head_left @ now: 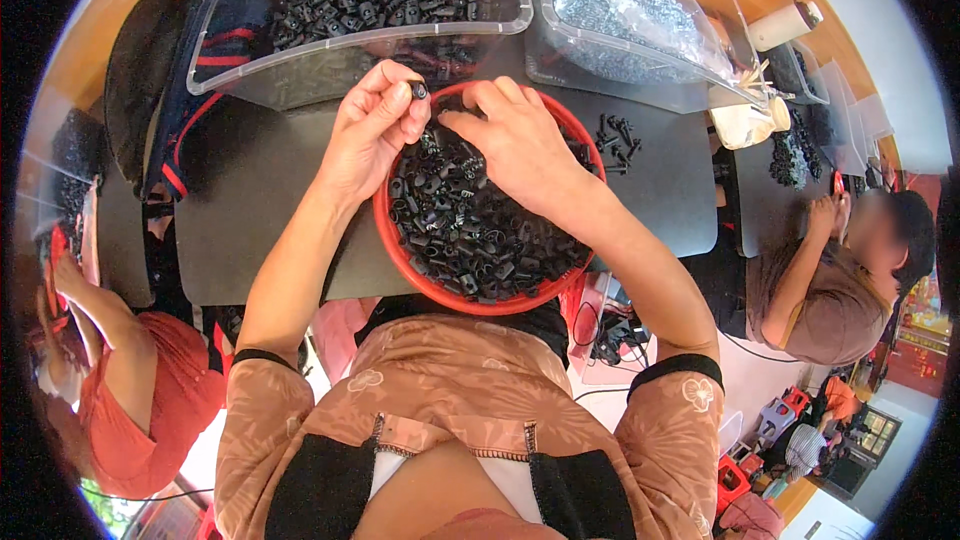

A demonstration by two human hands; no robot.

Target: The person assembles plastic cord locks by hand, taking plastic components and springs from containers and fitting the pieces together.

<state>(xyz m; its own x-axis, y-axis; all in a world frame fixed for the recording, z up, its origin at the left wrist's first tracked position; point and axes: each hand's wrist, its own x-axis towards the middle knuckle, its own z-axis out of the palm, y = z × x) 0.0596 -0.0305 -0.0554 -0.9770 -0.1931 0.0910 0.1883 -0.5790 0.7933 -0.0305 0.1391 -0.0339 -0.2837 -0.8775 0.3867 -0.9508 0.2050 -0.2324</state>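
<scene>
My left hand (372, 130) pinches a small black plastic piece (418, 89) between thumb and fingertips, above the far left rim of a round red basket (390, 240). The piece looks like a cord lock part with a hole in its end. Just to the right, my right hand (515, 145) hangs over the basket with its fingers curled and pinched toward the left hand. Whether anything sits in that pinch I cannot make out. Many small black plastic pieces (480, 230) fill the basket below, with a few shiny metal bits among them.
Behind the basket stand a clear bin (360, 35) of black pieces and another clear bin (640, 75) of small silvery parts. Loose black pieces (618, 140) lie right of the basket on the dark table (665, 195). Co-workers sit at left (150, 390) and right (830, 290).
</scene>
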